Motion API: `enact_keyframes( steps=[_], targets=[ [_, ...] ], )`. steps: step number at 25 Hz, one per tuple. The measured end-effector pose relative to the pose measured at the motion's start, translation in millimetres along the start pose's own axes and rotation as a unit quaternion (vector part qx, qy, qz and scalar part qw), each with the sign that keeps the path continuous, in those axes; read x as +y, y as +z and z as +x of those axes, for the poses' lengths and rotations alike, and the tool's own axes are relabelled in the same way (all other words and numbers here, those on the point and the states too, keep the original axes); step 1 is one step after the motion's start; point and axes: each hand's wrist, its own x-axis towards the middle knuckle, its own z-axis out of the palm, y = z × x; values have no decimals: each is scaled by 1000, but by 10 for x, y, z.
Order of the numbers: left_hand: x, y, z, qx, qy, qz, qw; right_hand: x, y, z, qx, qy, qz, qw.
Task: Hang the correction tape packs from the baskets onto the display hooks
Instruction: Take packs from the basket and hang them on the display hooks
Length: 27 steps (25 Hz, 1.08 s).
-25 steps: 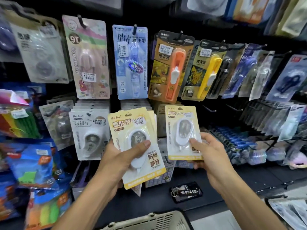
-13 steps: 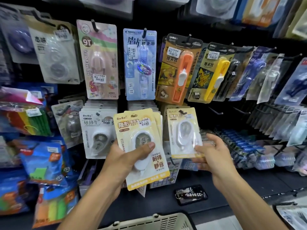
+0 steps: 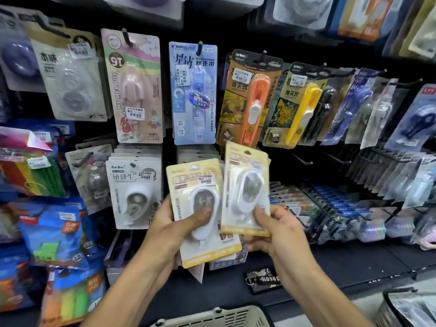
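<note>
My left hand (image 3: 173, 226) grips a stack of yellow correction tape packs (image 3: 195, 185), thumb pressed on the front pack's white blister. My right hand (image 3: 276, 228) pinches a single yellow correction tape pack (image 3: 246, 166) by its lower edge, tilted, its top near the bottom of the orange pack above. It overlaps the right side of the stack. The single pack is blurred. A beige basket (image 3: 219, 316) shows at the bottom edge below my arms. Bare black hooks (image 3: 302, 159) stick out to the right of the held pack.
Hanging packs fill the wall: pink My Melody pack (image 3: 136, 90), blue pack (image 3: 193, 95), orange pack (image 3: 250, 100), white BoBo packs (image 3: 134, 190). A black key tag (image 3: 264, 279) lies on the dark shelf. A second basket (image 3: 410, 308) is at the bottom right.
My right hand has drawn its single pack left and closer, now tilted and overlapping the stack in my left hand. The view has shifted so the display sits lower and nearer.
</note>
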Motion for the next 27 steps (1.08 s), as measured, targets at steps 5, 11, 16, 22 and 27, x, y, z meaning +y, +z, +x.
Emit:
enact_keyframes(
  steps=[5, 11, 16, 22, 27],
  targets=[
    [71, -56, -1, 27, 34, -5, 999, -80, -335, 133, 114, -18, -107, 988],
    [69, -5, -28, 29, 41, 2, 999, -100, -429, 56, 83, -9, -123, 989],
    [69, 27, -33, 31, 39, 2, 999, -92, -458, 78, 112, 38, -100, 988],
    [10, 120, 3, 62, 55, 51, 995, 55, 39, -74, -106, 1, -97, 990],
    [29, 77, 20, 24, 55, 43, 997, 81, 218, -19, -70, -16, -27, 997]
  ],
)
